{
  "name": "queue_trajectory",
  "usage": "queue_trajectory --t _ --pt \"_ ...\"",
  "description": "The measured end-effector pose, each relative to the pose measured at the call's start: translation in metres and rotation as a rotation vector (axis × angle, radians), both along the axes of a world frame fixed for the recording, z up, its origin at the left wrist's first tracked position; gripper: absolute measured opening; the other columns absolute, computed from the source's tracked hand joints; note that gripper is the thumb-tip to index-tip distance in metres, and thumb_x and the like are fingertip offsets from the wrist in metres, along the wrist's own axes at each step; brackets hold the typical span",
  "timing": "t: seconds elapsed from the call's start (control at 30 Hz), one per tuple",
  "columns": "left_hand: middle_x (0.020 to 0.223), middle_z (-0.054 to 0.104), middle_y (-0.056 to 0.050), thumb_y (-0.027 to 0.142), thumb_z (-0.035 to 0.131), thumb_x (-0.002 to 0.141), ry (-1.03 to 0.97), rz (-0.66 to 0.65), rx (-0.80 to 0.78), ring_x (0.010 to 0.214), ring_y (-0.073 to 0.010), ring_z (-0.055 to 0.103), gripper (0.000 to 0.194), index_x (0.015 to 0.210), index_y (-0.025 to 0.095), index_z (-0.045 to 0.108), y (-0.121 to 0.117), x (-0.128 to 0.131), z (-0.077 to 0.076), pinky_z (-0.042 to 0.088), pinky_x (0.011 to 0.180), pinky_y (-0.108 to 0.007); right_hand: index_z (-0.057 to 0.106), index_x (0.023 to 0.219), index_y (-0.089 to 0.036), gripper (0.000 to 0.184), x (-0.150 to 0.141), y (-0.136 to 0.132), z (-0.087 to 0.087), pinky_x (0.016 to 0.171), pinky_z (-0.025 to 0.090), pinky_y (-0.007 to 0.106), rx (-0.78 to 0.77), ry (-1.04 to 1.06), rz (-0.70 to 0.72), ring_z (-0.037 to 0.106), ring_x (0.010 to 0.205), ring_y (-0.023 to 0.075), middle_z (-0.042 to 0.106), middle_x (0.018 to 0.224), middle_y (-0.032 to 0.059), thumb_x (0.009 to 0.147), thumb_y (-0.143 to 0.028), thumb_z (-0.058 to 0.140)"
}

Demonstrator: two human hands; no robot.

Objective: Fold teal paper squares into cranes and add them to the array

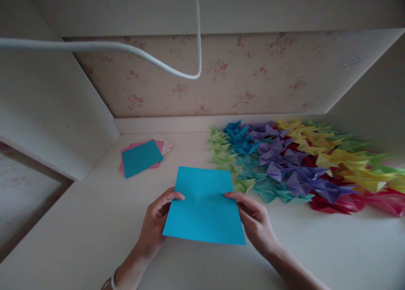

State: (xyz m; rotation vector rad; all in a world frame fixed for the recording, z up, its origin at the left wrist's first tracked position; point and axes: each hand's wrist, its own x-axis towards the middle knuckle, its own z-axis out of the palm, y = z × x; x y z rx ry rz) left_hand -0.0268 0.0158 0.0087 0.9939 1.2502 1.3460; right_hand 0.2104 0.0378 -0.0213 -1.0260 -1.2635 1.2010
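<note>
A flat sheet of bright blue paper [204,214] is held up over the white desk, facing me. My left hand [160,210] grips its left edge, with one digit on the front and the other fingers behind. On the opposite edge my right hand [253,216] pinches the sheet in the same way. The fingers behind the paper are partly hidden. No clear crease can be made out on the sheet. Beyond my left hand lies a small stack of paper, a teal sheet [142,158] on top of pink ones [160,146].
Rows of folded paper pieces cover the desk's right side: green [223,149], blue [242,138], purple [284,159], yellow [341,163] and red [338,202]. A white cable [139,52] hangs across the top. A floral back wall [221,79] and side panels [50,92] enclose the desk [104,226].
</note>
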Motion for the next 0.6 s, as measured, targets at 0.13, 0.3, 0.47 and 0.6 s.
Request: queue_trajectory --t 0.13,0.3,0.47,0.6 --pt "0.099 0.071 -0.009 0.042 0.087 0.053 0.014 0.028 0.048 0.080 -0.0254 0.065 0.036 0.078 0.019 0.076 -0.0024 0.0051 0.0017 0.049 0.063 -0.025 0.077 0.099 -0.025 0.030 -0.0016 0.0000 0.0050 0.054 0.056 0.025 -0.031 0.110 0.092 0.069 0.065 0.0197 0.077 0.080 0.0068 0.077 -0.045 0.076" --pt "0.112 0.071 -0.011 0.047 0.090 0.049 -0.013 0.056 0.062 0.082 -0.0264 0.066 0.044 0.077 0.018 0.075 -0.0038 0.0099 0.0034 0.049 0.061 -0.026 0.076 0.098 -0.024 0.034 -0.0023 -0.0002 0.0079 0.054 0.058 0.026 0.002 0.091 0.096 0.070 0.065 0.0209 0.076 0.078 0.0067 0.071 -0.044 0.081" --pt "0.114 0.069 -0.011 0.042 0.089 0.055 -0.093 0.069 0.050 0.064 -0.0183 0.064 0.032 0.069 0.017 0.074 -0.0017 0.0090 0.0020 0.052 0.054 -0.028 0.076 0.088 -0.019 0.025 -0.0004 0.0001 0.0033 0.043 0.054 0.024 0.022 -0.030 0.091 0.066 0.050 0.0168 0.074 0.068 0.0053 0.078 -0.042 0.075" --pt "0.116 0.070 -0.012 0.038 0.082 0.067 -0.073 0.032 0.074 0.072 -0.0217 0.064 0.022 0.068 0.016 0.079 0.0002 0.0054 -0.0022 0.057 0.053 -0.031 0.075 0.077 -0.016 0.027 0.0009 0.0003 -0.0020 0.048 0.056 0.025 0.055 -0.117 0.123 0.066 0.048 0.0163 0.073 0.060 0.0063 0.088 -0.039 0.065"
